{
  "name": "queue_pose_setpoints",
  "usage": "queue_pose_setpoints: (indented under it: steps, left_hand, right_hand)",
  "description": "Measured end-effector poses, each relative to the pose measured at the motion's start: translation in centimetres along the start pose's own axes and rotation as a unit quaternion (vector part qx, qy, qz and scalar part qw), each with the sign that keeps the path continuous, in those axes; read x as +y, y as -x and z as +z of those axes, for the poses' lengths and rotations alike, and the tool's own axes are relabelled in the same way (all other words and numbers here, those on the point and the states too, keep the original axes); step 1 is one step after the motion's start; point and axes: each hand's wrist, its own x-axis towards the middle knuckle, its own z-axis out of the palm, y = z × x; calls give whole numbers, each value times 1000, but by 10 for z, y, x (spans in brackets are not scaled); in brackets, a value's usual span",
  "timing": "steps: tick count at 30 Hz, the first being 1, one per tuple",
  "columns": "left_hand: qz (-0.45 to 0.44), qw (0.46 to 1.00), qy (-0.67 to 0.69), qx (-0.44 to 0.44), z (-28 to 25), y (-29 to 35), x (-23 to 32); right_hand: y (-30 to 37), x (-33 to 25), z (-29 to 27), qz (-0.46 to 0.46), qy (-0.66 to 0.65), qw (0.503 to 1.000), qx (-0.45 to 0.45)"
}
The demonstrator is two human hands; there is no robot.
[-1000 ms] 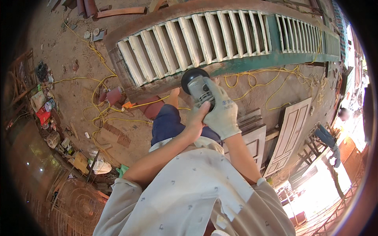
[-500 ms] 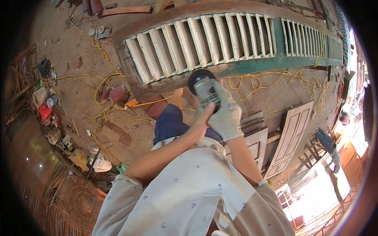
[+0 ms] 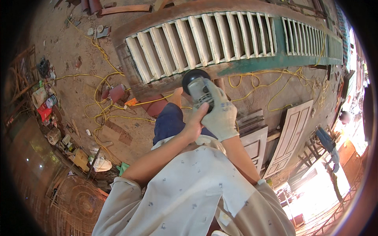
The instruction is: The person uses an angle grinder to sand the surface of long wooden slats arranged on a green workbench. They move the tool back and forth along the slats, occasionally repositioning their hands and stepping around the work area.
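An angle grinder (image 3: 200, 89) with a round black disc guard is held in both my hands against the near rail of a long louvred shutter (image 3: 245, 67). My right hand (image 3: 220, 118), in a pale work glove, wraps around the grinder's body. Bare, my left hand (image 3: 193, 125) grips the tool's rear end, thumb on top. The disc's working face is hidden from above. Worn brown wood shows on the shutter's left part, while green paint covers the rail farther right. Its slats are whitish.
Yellow cables (image 3: 103, 98) snake over the dirt floor. At right lie panelled doors (image 3: 289, 137). Clutter with a red bag (image 3: 44, 113) lines the left side, near a round wire fan guard (image 3: 80, 200). A person (image 3: 345, 117) is at the far right. My bare leg stands beneath the shutter.
The grinder and both hands have shifted a little left along the shutter's near rail. My grip on the tool is the same.
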Motion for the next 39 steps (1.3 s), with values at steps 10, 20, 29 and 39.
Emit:
queue_pose_setpoints:
  steps: [10,20,29,39]
  left_hand:
    - [54,997,50,28,-12,28,21]
    - [-24,999,-20,-11,2,-1,9]
    - [44,999,-5,24,-15,23,9]
    - [-25,999,-14,-15,29,-22,-21]
  right_hand:
    - [-1,-27,25,-47,12,998,-49]
    - [1,-3,-1,17,-31,999,13]
    - [1,-18,9,-15,-3,997,-79]
    - [-1,36,-27,28,0,1000,10]
